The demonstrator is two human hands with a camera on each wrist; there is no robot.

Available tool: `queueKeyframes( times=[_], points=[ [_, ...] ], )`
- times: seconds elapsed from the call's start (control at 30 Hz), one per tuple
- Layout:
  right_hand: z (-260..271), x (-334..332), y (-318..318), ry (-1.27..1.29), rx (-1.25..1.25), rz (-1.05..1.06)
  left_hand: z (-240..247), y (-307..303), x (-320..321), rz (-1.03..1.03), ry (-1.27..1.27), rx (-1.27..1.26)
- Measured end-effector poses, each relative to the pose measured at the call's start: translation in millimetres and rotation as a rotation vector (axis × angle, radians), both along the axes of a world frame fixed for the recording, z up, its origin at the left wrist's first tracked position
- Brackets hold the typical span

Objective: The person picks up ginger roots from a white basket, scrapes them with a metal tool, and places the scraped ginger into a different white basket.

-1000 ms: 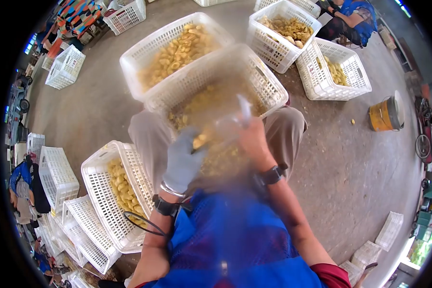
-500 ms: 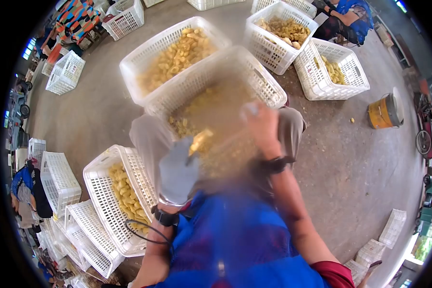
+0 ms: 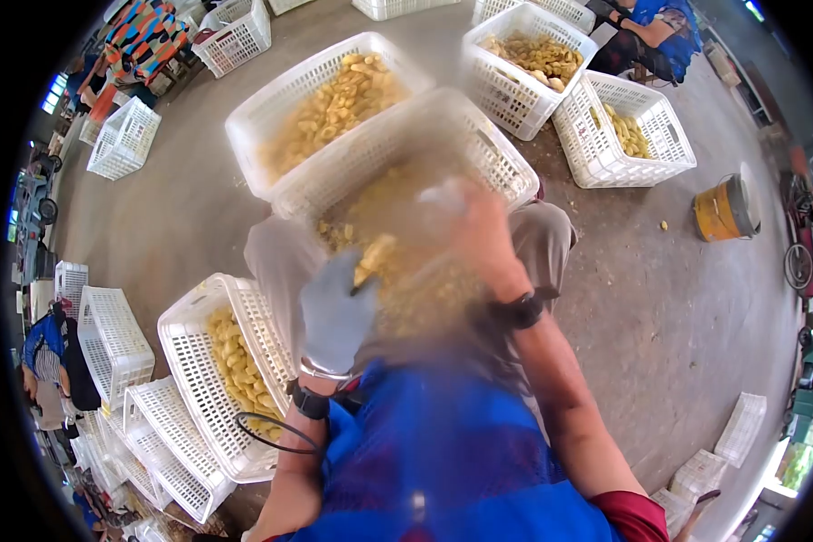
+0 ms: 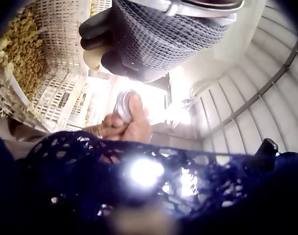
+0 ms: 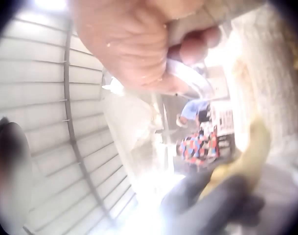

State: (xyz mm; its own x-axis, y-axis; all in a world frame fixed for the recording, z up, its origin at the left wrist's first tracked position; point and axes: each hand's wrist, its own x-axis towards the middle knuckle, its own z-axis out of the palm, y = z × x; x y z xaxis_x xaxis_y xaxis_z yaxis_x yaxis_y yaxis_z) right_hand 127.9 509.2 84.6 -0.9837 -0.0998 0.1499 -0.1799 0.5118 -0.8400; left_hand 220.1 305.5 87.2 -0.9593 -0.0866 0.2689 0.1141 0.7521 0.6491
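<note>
In the head view my left hand [image 3: 336, 312], in a grey glove with dark fingertips, pinches a yellow knobbly root piece [image 3: 376, 258]. From the right wrist view this piece [image 5: 252, 152] looks long, curved and pale. My bare right hand [image 3: 490, 242] is to the right, gripping a shiny curved metal tool [image 5: 192, 81] close to the root piece. The tool [image 4: 123, 105] also shows in the left wrist view; a blur hides its working edge in the head view. Both hands are over a white crate [image 3: 513, 167] between the knees, with yellow scraps inside.
Behind the front crate, another white crate [image 3: 244, 135] holds yellow pieces. A crate [image 3: 190, 370] with more pieces stands by the left leg. Two filled crates [image 3: 506, 99] are at the back right, near a seated person [image 3: 664, 41]. A yellow bucket [image 3: 718, 215] stands farther right.
My right hand has swung out to the right, then back inward with the metal tool. My left hand still holds a root piece, lifting slightly since the middle frame.
</note>
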Motion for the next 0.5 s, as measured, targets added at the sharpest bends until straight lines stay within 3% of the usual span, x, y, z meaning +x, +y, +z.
queueKeyframes(
  times=[0.1, 0.2, 0.3, 0.37, 0.47, 0.5],
  points=[
    [-25.9, 8.3, -17.3, 0.006, 0.002, 0.137, -0.1, 7.6, -9.1, -0.076, 0.121, 0.055],
    [-23.7, 5.3, -11.4, -0.138, -0.117, 0.057, -8.1, 1.0, -2.4, 0.019, -0.182, 0.353],
    [-25.0, -0.6, -2.4, -0.102, -0.102, 0.078, -3.3, 1.1, -0.1, 0.081, -0.194, 0.425],
    [-33.6, 10.0, -14.4, 0.092, 0.029, 0.222, -8.3, -0.2, -4.0, 0.037, -0.149, 0.377],
    [-51.3, 3.7, -12.3, 0.100, 0.005, 0.193, -10.0, -2.3, 2.5, 0.005, -0.157, 0.319],
    [-51.1, -10.0, -3.9, 0.161, 0.114, 0.139, -9.7, -3.6, 2.9, 0.001, -0.168, 0.301]
  ],
)
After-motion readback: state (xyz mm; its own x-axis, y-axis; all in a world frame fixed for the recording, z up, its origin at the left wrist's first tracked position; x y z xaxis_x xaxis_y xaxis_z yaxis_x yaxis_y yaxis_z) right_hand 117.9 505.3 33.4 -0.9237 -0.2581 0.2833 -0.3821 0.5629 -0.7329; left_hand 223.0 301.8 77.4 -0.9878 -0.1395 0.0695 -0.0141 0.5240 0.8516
